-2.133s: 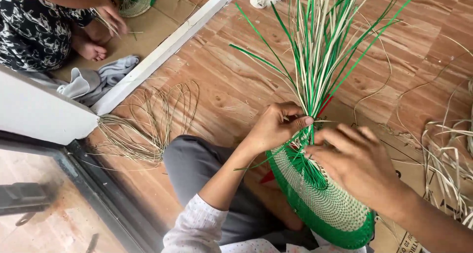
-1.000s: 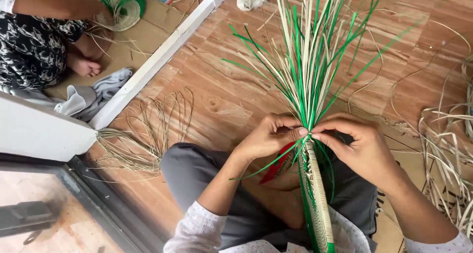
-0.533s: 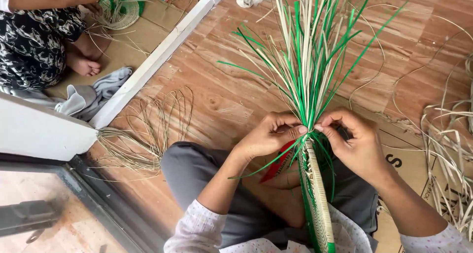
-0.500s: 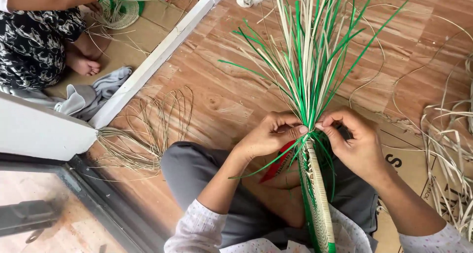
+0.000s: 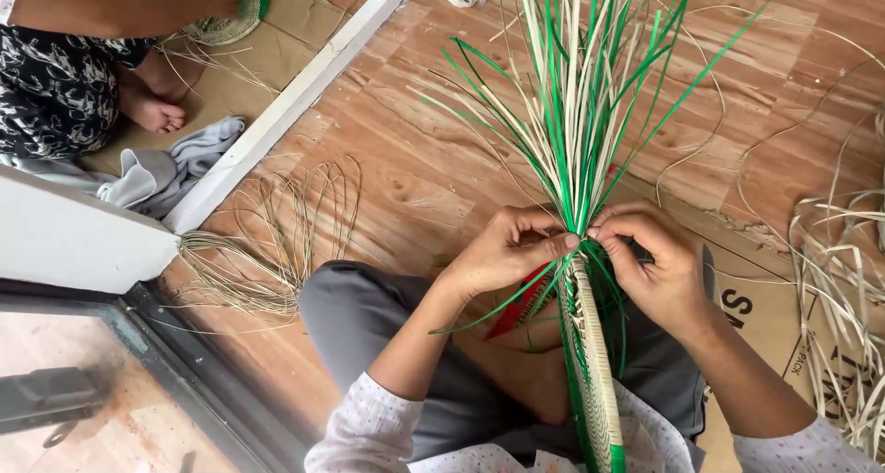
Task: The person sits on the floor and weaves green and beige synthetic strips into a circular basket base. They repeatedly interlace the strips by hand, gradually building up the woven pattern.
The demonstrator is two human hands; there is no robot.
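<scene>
A half-woven basket (image 5: 595, 372) of green and cream strips stands edge-on in my lap. Its loose strips (image 5: 581, 95) fan upward from the rim. My left hand (image 5: 505, 249) pinches the strips at the rim from the left. My right hand (image 5: 656, 261) pinches them from the right, fingertips almost meeting the left hand's. A green strip hangs down to the left under my left hand. A red-handled tool (image 5: 518, 305) lies on my leg below that hand.
A coil of thin cane (image 5: 267, 252) lies on the wooden floor at left. Loose cream strips (image 5: 843, 279) pile at right on flat cardboard (image 5: 756, 298). Another person (image 5: 83, 58) sits at top left with a green woven piece, beside a grey cloth (image 5: 166, 169) and a white frame (image 5: 277, 113).
The basket has turned from face-on to edge-on in my lap. Both hands have closed in on the strips at the rim; in the last half second they barely moved.
</scene>
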